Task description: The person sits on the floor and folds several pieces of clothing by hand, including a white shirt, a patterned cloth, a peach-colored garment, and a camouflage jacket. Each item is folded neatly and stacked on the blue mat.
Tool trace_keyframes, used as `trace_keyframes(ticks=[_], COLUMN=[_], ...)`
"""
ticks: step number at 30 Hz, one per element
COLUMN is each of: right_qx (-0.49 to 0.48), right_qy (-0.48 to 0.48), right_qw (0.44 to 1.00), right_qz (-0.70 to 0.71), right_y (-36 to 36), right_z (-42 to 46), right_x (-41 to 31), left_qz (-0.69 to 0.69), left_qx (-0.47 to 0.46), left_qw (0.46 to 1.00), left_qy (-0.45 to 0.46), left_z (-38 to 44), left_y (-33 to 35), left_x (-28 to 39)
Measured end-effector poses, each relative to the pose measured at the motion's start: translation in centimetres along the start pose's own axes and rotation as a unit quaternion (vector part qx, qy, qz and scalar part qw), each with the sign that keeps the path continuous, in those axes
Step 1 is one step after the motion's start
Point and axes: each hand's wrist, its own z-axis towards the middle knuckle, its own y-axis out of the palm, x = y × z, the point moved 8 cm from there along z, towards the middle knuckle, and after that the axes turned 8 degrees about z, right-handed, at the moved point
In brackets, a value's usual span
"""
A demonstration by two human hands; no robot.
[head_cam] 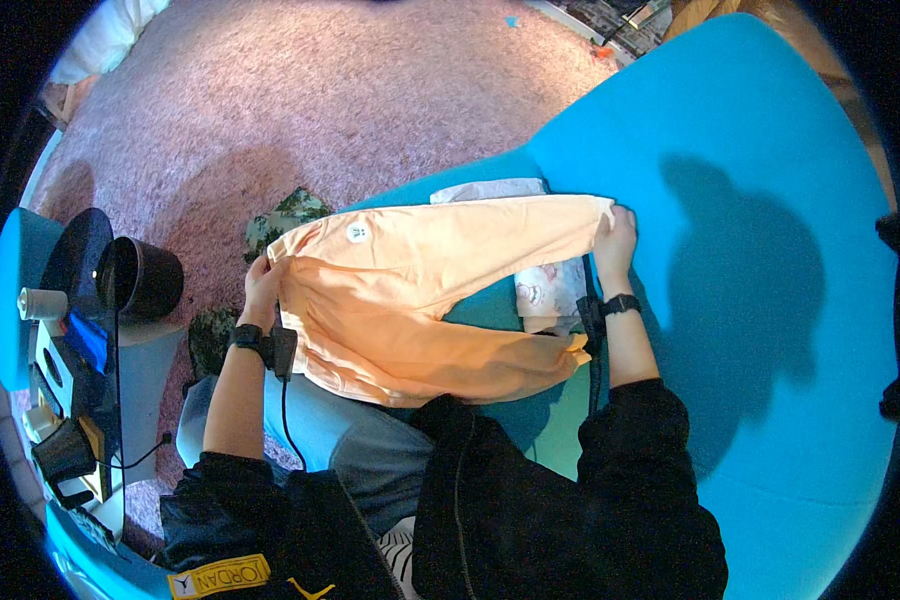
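Observation:
Orange trousers (390, 300) are stretched out sideways in front of me, over my lap and the edge of the blue couch. My left hand (261, 289) grips them at the waistband, on the left. At the far right, my right hand (615, 240) pinches the cuff of the upper leg. The lower leg hangs loose towards me, its yellowish cuff free. A small round patch (357, 232) shows near the waist. Behind the trousers lie a pale grey folded cloth (487, 190) and a printed light garment (551, 289), both partly covered.
The blue couch (750, 127) spreads to the right. A camouflage-patterned cloth (289, 217) lies beyond my left hand on the pink shaggy carpet (330, 97). At the left stand a dark bin (148, 277) and a small table holding a white jar (43, 304) and a black cup (64, 452).

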Motion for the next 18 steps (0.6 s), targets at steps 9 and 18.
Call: trace_keyframes(ticks=[9,18], right_qx=[-0.021,-0.116], right_qy=[0.094,0.463], right_qw=[0.995,0.761], right_qz=[-0.03,0.439], right_y=[0.1,6.8], right_z=[-5.1,-9.7], right_x=[-0.1,4.6], left_qz=[-0.018,0.09], left_qx=[-0.217,-0.323], left_qw=[0.966,0.942], left_qy=[-0.137,-0.017], left_z=[-6.0,-8.9], left_y=[2.4,2.8], left_x=[-2.1,-2.2])
